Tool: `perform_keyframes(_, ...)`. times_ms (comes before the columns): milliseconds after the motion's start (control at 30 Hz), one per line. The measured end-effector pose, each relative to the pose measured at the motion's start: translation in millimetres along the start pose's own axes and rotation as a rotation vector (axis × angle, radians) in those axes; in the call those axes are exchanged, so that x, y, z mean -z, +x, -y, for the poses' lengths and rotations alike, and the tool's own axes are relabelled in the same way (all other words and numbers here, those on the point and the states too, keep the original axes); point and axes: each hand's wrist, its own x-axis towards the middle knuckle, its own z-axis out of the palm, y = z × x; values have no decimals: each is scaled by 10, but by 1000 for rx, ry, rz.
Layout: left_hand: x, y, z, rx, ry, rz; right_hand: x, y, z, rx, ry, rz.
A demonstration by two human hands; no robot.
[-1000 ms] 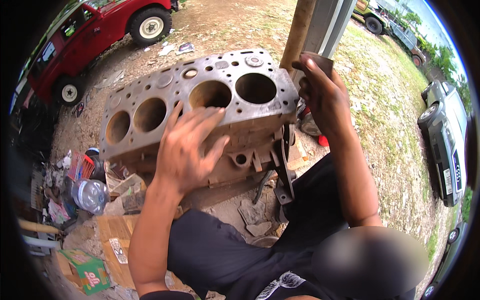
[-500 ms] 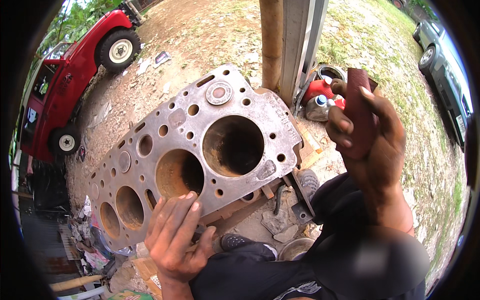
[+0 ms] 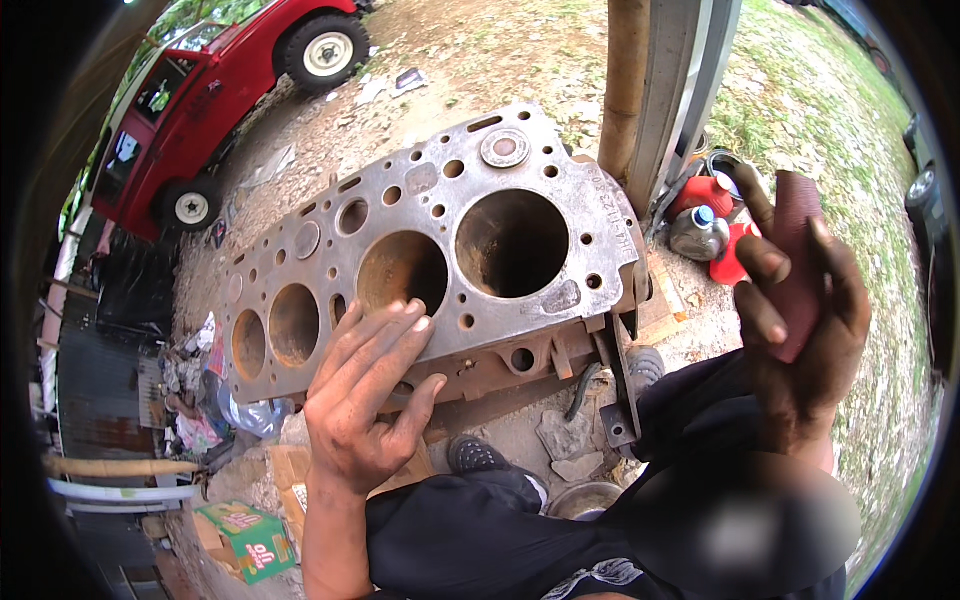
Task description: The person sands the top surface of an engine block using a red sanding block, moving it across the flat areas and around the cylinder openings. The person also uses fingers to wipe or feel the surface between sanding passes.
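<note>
A large grey engine block [image 3: 510, 322] lies in front of me, its flat top face pierced by several round cylinder bores and smaller holes. Brown rust stains the bore walls. My left hand [image 3: 362, 395] reaches over the block's near edge, fingers stretched out, the fingertips at the rim of a middle bore. Up at the right, away from the block, my right hand [image 3: 825, 355] grips a folded piece of reddish-brown sandpaper [image 3: 798, 255] between thumb and fingers. Dark grime covers the fingers of that hand.
Beyond the block's right end stand a bamboo and metal post [image 3: 665, 95], red containers [image 3: 735, 255] and a clear blue-capped jug [image 3: 700, 235]. A red vehicle [image 3: 215, 85] is parked far left. A green carton [image 3: 250, 540] lies lower left, a metal bowl [image 3: 585, 498] by my legs.
The whole view has swung, so the block and vehicle sit farther right and higher. My left hand stays at the block's edge; my right hand still holds the sandpaper, now lower in view.
</note>
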Motion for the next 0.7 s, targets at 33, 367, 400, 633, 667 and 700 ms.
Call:
perform_keyframes(33, -23, -23, -13, -10, 7, -34, 61, 23, 31, 16, 123, 23)
perform_keyframes(367, -58, -439, -160, -13, 89, -99, 641, 256, 102, -242, 480, 179)
perform_keyframes(400, -81, -411, -133, -27, 104, -123, 656, 250, 114, -281, 536, 216)
perform_keyframes(633, -153, -115, -60, -60, 63, -236, 543, 196, 161, -208, 365, 231)
perform_keyframes(667, -191, -114, -44, -79, 55, -225, 526, 182, 138, -207, 328, 237)
perform_keyframes(700, -197, -139, -54, -93, 59, -205, 511, 167, 103, -206, 291, 244)
